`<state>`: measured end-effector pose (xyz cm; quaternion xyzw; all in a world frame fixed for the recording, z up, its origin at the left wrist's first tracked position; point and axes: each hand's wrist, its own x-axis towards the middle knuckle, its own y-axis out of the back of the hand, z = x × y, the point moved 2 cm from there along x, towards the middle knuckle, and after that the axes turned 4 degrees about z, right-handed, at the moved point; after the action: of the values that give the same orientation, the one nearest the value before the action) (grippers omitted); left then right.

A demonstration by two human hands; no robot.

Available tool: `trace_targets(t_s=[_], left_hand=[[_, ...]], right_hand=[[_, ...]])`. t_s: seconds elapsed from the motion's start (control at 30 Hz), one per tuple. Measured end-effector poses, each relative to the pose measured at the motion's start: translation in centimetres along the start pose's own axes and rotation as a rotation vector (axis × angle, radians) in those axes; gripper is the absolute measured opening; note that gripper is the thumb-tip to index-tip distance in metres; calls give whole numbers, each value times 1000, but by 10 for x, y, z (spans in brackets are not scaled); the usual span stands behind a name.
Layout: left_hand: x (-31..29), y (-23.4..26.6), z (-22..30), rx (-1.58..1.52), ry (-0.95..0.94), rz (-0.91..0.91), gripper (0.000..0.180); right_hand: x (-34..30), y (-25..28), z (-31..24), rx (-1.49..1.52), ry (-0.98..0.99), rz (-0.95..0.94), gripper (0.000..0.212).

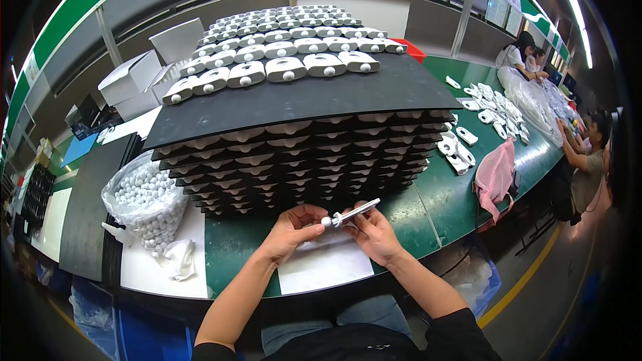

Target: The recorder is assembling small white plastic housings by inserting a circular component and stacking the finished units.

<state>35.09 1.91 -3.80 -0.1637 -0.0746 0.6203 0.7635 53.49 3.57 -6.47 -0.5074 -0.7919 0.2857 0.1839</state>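
Between finger and thumb of my left hand is a small white ball. My right hand grips a flat white plastic part, seen nearly edge-on and tilted up to the right. A small pronged end of this part points at the ball; whether the two touch, I cannot tell. Below both hands a white sheet lies on the green tabletop. Right behind them rises a tall stack of black boards, with white oval parts in rows on top, each showing a ball at its near end.
On the left stands a clear bag of white balls, with a crumpled white cloth by it. Black boards lie further left. Loose white parts and a pink mesh bag are on the right. Several people work beyond.
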Motion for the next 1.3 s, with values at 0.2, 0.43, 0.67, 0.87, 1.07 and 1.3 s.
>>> trace_targets(t_s=[0.2,0.43,0.67,0.87,1.07,1.3], left_hand=[[0,2,0,18,16,-36,26],[-1,0,-1,26,12,-25,25],[0,4,-5,23,4,-11,25],[2,1,-2,39,-9,3,29],[2,3,-1,124,-64,39,47],[-1,2,9,231,-299,76,64]], right_hand=[[0,-3,-1,-34,-9,14,15],[-2,-3,-2,-37,-2,13,15],[-1,-7,-2,-50,24,0,14],[-1,-11,-5,-81,28,24,12],[-6,-9,-3,-321,80,32,15],[-8,-52,-73,-845,509,-303,16]])
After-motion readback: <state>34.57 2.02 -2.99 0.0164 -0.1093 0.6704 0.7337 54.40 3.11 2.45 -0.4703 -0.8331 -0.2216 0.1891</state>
